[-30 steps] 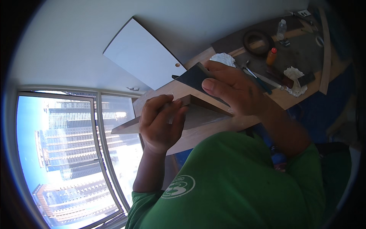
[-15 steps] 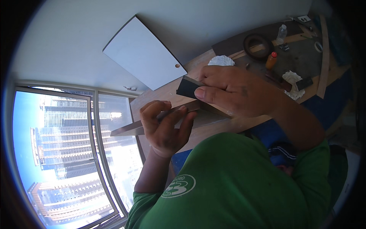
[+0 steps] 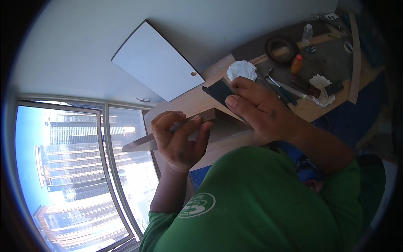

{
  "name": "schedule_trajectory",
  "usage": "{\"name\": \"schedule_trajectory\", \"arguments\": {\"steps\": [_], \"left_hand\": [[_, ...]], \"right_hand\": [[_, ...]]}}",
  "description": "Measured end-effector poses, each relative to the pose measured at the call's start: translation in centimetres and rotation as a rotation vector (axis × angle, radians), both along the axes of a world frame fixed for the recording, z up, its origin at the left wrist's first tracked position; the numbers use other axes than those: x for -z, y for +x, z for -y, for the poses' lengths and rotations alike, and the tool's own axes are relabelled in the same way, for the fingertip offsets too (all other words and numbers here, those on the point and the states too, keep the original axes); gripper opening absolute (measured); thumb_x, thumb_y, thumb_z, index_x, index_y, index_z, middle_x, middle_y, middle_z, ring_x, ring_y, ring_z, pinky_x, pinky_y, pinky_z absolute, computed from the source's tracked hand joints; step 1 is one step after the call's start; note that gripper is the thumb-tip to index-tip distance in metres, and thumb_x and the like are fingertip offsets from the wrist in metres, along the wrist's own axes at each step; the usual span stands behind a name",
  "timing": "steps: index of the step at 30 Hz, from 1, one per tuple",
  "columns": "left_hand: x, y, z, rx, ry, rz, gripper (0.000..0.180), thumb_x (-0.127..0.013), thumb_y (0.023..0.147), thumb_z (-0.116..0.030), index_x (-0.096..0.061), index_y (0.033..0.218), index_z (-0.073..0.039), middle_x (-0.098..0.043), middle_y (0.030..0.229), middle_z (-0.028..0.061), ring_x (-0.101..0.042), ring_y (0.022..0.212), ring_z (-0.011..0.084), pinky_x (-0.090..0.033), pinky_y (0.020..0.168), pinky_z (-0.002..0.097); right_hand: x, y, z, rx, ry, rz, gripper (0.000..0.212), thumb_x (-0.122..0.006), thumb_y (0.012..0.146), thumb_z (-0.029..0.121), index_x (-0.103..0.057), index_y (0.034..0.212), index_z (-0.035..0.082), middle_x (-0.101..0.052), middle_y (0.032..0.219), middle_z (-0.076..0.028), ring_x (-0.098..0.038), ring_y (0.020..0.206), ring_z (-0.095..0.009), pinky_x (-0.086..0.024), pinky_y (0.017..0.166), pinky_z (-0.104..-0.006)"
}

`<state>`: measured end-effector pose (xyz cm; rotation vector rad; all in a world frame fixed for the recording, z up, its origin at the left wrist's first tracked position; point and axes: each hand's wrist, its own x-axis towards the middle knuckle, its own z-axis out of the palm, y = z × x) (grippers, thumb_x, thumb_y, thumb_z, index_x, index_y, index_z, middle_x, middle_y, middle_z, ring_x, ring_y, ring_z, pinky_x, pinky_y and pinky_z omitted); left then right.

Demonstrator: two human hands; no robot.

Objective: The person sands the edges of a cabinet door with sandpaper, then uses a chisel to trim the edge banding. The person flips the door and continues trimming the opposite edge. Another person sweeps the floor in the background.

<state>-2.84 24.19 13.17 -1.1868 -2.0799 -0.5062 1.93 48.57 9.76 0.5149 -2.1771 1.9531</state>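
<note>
- The table [image 3: 180, 105] spreads beneath and beyond both grips.
- The white panel [image 3: 157, 61] leans beyond the left grip [image 3: 178, 143], well apart from it.
- The brown board [image 3: 224, 128] is tilted at the left grip, whose thumb and fingers pinch its edge. It looks already cut to shape; how much of its edge is worked I cannot tell.
- The dark pad [image 3: 219, 91] is clamped between thumb and fingers of the right grip [image 3: 264, 107], near the board's corner; contact is unclear. With both pieces held, work seems under way, unfinished.
- The orange bottle [image 3: 296, 65] is beyond the right grip, untouched.
</note>
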Motion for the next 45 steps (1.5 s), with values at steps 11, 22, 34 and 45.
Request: {"name": "schedule_trajectory", "arguments": {"steps": [11, 22, 34, 45], "left_hand": [[-1.2, -0.9, -1.3, 0.074, -0.004, 0.205, 0.026, -0.090, 0.079, -0.008, -0.077, 0.101, -0.007, -0.071, 0.104, 0.0115, -0.064, 0.085, 0.0239, -0.054, 0.072, 0.0364], [-4.5, -2.1, -2.1, 0.061, -0.283, 0.434, 0.042, -0.082, 0.086, -0.013, -0.076, 0.127, -0.006, -0.072, 0.127, 0.0129, -0.067, 0.094, 0.0280, -0.056, 0.085, 0.0396], [-2.2, -2.1, -1.5, -0.175, -0.283, 0.438, 0.055, -0.087, 0.083, -0.035, -0.070, 0.121, 0.001, -0.071, 0.135, 0.0210, -0.071, 0.118, 0.0385, -0.056, 0.099, 0.0472], [-2.0, -2.3, -1.8, -0.201, -0.212, 0.402, 0.048, -0.091, 0.078, -0.036, -0.074, 0.108, -0.002, -0.074, 0.131, 0.0194, -0.076, 0.107, 0.0356, -0.060, 0.092, 0.0445]], "right_hand": [[2.9, -0.7, 0.2, 0.164, -0.092, -0.150, 0.035, -0.055, 0.113, 0.025, -0.067, 0.132, -0.001, -0.060, 0.108, -0.013, -0.060, 0.098, -0.023, -0.050, 0.090, -0.0385], [1.2, -1.3, 1.1, 0.185, -0.217, -0.151, 0.026, -0.054, 0.112, 0.020, -0.066, 0.117, -0.002, -0.061, 0.111, -0.014, -0.059, 0.104, -0.024, -0.047, 0.094, -0.0390], [-1.5, -3.7, 1.2, 0.062, 0.141, -0.311, 0.041, -0.055, 0.111, 0.025, -0.067, 0.136, -0.005, -0.056, 0.123, -0.017, -0.058, 0.109, -0.027, -0.048, 0.092, -0.0384], [-0.7, -2.3, 0.7, -0.019, 0.085, -0.215, 0.056, -0.049, 0.110, 0.028, -0.052, 0.148, -0.013, -0.048, 0.135, -0.010, -0.053, 0.113, -0.014, -0.045, 0.099, -0.0286]]}}
